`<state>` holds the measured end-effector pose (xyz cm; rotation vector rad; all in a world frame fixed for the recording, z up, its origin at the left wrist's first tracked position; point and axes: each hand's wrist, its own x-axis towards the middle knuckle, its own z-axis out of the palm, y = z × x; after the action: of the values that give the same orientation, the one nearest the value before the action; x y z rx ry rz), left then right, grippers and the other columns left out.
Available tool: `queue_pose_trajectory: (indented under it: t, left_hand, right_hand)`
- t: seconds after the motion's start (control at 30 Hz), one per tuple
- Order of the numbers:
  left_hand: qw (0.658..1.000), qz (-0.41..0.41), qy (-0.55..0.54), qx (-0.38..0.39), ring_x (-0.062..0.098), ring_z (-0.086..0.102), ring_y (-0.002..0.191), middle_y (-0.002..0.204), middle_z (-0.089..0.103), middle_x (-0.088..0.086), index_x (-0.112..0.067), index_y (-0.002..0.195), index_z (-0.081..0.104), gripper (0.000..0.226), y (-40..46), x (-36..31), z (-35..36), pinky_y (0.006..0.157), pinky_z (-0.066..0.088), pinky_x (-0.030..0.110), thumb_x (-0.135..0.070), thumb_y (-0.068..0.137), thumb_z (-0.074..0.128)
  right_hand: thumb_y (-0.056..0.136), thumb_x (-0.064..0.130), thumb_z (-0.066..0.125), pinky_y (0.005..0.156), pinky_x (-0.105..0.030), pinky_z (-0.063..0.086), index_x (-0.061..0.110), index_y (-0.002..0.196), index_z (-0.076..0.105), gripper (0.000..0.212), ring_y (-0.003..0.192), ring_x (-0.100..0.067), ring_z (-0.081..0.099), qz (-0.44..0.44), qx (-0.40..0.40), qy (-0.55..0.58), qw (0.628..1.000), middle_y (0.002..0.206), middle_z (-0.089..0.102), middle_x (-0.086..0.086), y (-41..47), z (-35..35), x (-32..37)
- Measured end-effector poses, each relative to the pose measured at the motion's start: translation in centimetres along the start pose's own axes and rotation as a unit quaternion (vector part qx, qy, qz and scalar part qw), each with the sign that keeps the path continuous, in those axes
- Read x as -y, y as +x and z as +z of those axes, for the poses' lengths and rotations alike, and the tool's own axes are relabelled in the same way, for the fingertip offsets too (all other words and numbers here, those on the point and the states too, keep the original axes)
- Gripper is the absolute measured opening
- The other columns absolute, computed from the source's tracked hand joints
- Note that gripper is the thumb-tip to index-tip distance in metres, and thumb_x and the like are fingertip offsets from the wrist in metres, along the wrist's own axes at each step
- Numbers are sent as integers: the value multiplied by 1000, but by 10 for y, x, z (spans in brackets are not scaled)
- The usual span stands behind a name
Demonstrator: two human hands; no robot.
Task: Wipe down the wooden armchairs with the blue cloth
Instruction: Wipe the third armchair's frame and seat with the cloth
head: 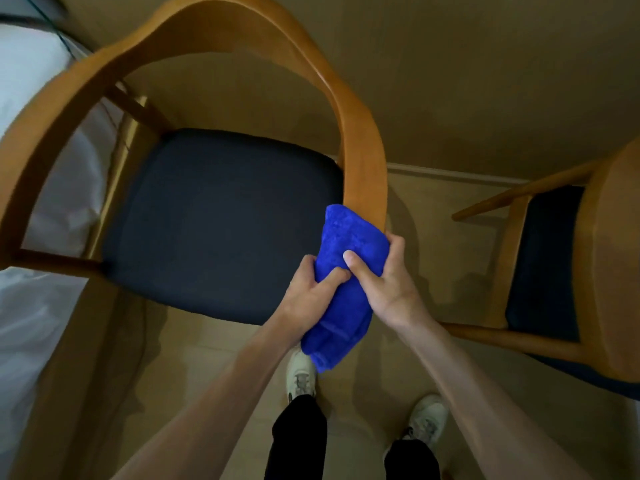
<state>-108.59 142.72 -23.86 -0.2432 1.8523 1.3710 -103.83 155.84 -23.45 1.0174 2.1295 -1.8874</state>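
A wooden armchair (363, 157) with a curved arm rail and a dark seat cushion (214, 220) fills the middle of the view. The blue cloth (346, 289) is wrapped around the near end of the chair's right arm and hangs down below it. My left hand (315, 289) grips the cloth from the left, fingers curled into it. My right hand (381, 275) grips it from the right, thumb on top. A second wooden armchair (609, 258) with a dark seat stands at the right edge, partly cut off.
A bed with white bedding (31, 174) lies along the left side, close to the first chair. The beige floor (450, 220) runs between the two chairs. My feet in pale shoes (301, 375) stand just in front of the chair.
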Motion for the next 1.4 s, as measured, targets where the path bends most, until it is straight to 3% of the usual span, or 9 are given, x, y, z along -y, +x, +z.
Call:
queue_pose_trajectory:
  t: [0.2,0.47,0.6,0.7,0.8,0.93,1.03,1.23,1.4]
  left_hand:
    - [966,94,199,-134,14,55,94,108,50,-4,-18,108,45,49,-11,-14,14,79,51,34,-51,78,66]
    - [895,241,260,-270,16,46,108,118,43,-7,-27,128,41,77,-35,-62,60,95,38,38,-78,69,46]
    - [981,182,53,37,13,50,120,126,56,-5,-26,133,47,77,-27,-83,129,101,40,30,-58,65,64]
    - [949,-4,-85,305,20,53,115,120,62,-2,-20,127,57,68,-29,-76,192,104,33,40,-45,65,66]
    - [917,-51,-96,383,26,56,114,128,61,9,-10,126,60,59,-33,-58,244,96,41,38,-32,72,68]
    - [948,-85,-124,281,26,67,106,118,69,9,-10,116,68,42,-32,-53,297,78,57,34,-25,77,78]
    - [981,-108,-105,120,25,71,95,103,74,5,-7,112,67,52,-25,-47,328,81,58,47,-28,68,86]
    - [985,-94,-135,49,22,71,93,100,74,-1,-18,108,64,60,-26,-36,352,82,58,48,-43,59,87]
    - [985,-80,-138,68,21,73,84,92,76,0,-18,94,70,35,-21,-34,346,79,59,48,-34,67,85]
  right_hand:
    - [97,39,57,46,-14,33,25,105,39,25,70,-5,52,-38,-69,-241,967,97,55,3,0,-20,37]
    - [92,27,69,65,-27,52,23,94,50,19,76,-12,63,-114,62,6,992,85,65,4,-31,-130,47]
    - [86,24,72,68,-28,52,22,93,55,19,83,-15,62,-89,132,130,979,88,62,3,-50,-219,32]
    - [83,20,73,67,-29,54,16,99,58,22,85,-19,65,-42,138,158,977,94,64,-1,-68,-282,13]
    - [83,24,76,72,-28,57,18,105,62,27,93,-21,70,-12,97,152,983,104,70,-3,-82,-342,-8]
    - [77,44,77,75,-31,54,32,103,62,32,94,-12,69,52,-83,40,994,107,70,8,-72,-396,-48]
    - [89,51,64,84,-29,42,31,130,47,48,106,-6,52,100,-184,-136,968,135,51,5,-59,-403,-82]
    - [76,61,71,101,-36,50,42,138,46,69,118,0,58,56,4,60,997,130,60,22,-63,-350,-113]
    - [83,45,75,94,-32,55,46,135,48,58,113,1,61,20,-24,132,991,125,62,22,-59,-335,-114]
